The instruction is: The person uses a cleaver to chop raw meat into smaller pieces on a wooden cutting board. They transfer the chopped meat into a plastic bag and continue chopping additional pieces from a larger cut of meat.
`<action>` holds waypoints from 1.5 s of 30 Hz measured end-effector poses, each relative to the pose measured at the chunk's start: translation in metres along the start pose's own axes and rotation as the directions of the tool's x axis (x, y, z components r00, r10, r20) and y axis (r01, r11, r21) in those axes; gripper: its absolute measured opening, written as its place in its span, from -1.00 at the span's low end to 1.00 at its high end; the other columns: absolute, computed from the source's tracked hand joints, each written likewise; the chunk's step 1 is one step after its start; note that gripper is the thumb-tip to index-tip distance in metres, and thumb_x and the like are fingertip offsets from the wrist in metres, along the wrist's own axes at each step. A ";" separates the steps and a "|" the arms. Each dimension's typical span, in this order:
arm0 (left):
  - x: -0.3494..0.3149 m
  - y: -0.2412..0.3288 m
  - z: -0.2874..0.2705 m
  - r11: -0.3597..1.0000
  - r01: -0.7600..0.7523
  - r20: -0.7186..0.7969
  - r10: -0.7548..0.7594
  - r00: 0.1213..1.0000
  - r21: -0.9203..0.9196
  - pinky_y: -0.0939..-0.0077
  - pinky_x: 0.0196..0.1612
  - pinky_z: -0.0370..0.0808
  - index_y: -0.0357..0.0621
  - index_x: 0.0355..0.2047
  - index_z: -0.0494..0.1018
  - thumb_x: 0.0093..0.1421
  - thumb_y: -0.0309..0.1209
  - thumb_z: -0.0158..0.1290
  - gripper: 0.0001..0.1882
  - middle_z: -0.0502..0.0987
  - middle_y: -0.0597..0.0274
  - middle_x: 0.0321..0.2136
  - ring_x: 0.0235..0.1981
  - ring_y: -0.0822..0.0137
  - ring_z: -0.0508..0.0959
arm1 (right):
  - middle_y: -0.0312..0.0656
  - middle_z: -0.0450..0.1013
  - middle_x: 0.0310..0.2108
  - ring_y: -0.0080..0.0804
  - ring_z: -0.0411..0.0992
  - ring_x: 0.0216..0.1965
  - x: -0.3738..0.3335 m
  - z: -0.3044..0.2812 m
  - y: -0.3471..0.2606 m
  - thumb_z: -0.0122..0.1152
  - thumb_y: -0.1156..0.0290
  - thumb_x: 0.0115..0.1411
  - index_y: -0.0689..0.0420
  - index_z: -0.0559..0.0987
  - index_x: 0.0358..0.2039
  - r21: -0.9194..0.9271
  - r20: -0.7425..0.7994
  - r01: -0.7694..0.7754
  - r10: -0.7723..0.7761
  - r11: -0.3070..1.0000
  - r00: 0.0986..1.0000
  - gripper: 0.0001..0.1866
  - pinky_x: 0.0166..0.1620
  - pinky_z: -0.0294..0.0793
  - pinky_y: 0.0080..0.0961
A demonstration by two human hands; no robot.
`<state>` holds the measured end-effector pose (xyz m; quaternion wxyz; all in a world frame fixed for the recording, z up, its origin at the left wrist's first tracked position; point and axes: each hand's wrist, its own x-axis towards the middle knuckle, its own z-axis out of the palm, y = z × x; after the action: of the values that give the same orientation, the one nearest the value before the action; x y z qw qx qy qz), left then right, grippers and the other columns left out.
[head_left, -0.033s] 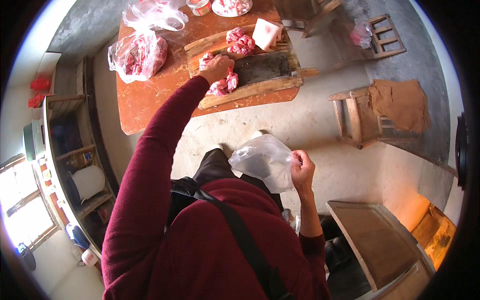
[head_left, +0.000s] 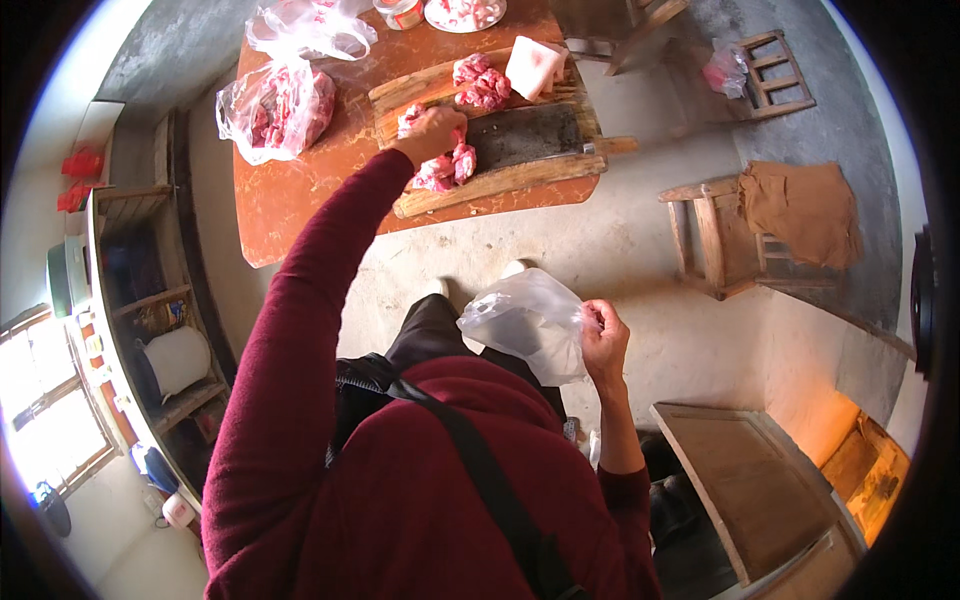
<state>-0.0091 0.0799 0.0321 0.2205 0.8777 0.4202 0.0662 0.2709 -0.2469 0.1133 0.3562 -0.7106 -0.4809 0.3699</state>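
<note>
My left hand [head_left: 433,135] reaches over the wooden cutting board [head_left: 500,185], its fingers curled round pieces of raw meat [head_left: 440,172] at the board's left end. The fingertips are partly hidden by the hand itself. Before my body, above the floor, a clear plastic bag [head_left: 525,322] hangs open from my right hand [head_left: 604,338], which is closed on its rim. A second heap of raw meat [head_left: 481,82] lies at the board's far side, beside a pale slab [head_left: 534,68], perhaps fat or skin.
The reddish table [head_left: 290,220] also carries a plastic bag of meat [head_left: 285,112], another crumpled bag [head_left: 310,30], a jar [head_left: 400,13] and a plate [head_left: 465,18] of pale pieces. A wooden chair [head_left: 712,240] with a brown cloth [head_left: 800,212] stands right; a cabinet [head_left: 745,480] is near right.
</note>
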 end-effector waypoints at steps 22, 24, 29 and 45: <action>-0.036 0.063 0.016 0.967 -0.045 -0.111 0.076 0.991 0.251 0.12 -0.02 0.24 0.04 -0.38 0.49 -0.12 -0.41 0.10 -0.79 0.38 0.25 -0.16 -0.02 0.18 0.30 | -0.14 0.46 -0.50 -0.44 0.42 -0.48 0.044 0.016 -0.022 0.08 0.53 0.09 0.25 0.47 -0.34 -0.061 0.089 0.006 -0.001 0.998 0.996 -0.89 -0.37 0.40 -0.56; -0.041 0.051 0.033 0.966 0.019 -0.080 0.002 0.997 0.260 0.12 -0.01 0.21 0.03 -0.43 0.45 -0.13 -0.46 0.05 -0.81 0.38 0.28 -0.19 -0.03 0.19 0.30 | -0.20 0.46 -0.47 -0.52 0.40 -0.46 0.044 0.021 -0.023 0.08 0.56 0.07 0.26 0.47 -0.33 -0.036 0.096 -0.046 0.049 0.998 0.994 -0.87 -0.35 0.39 -0.60; -0.046 0.040 0.006 0.960 0.258 -0.489 -0.172 0.855 0.112 0.02 0.03 0.18 0.10 -0.16 0.40 -0.15 -0.33 0.13 -0.55 0.31 0.20 -0.10 0.00 0.11 0.26 | -0.27 0.44 -0.49 -0.62 0.36 -0.48 0.043 0.025 -0.027 0.04 0.55 0.07 0.27 0.48 -0.33 0.176 0.102 -0.180 0.164 0.968 0.981 -0.87 -0.40 0.36 -0.66; -0.051 0.020 0.001 0.836 0.505 -0.257 -0.547 0.797 -0.213 0.06 -0.13 0.39 0.19 -0.09 0.32 -0.16 -0.52 0.07 -0.45 0.23 -0.09 -0.11 -0.14 -0.16 0.36 | -0.28 0.42 -0.51 -0.64 0.32 -0.53 0.053 0.064 -0.068 -0.04 0.58 0.01 0.27 0.48 -0.34 0.147 0.196 -0.178 0.147 0.973 0.969 -0.81 -0.45 0.34 -0.69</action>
<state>-0.0275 0.0296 0.0433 0.2201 0.6879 0.6714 0.1660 0.2010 -0.1680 0.1324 0.3358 -0.6789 -0.4197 0.5002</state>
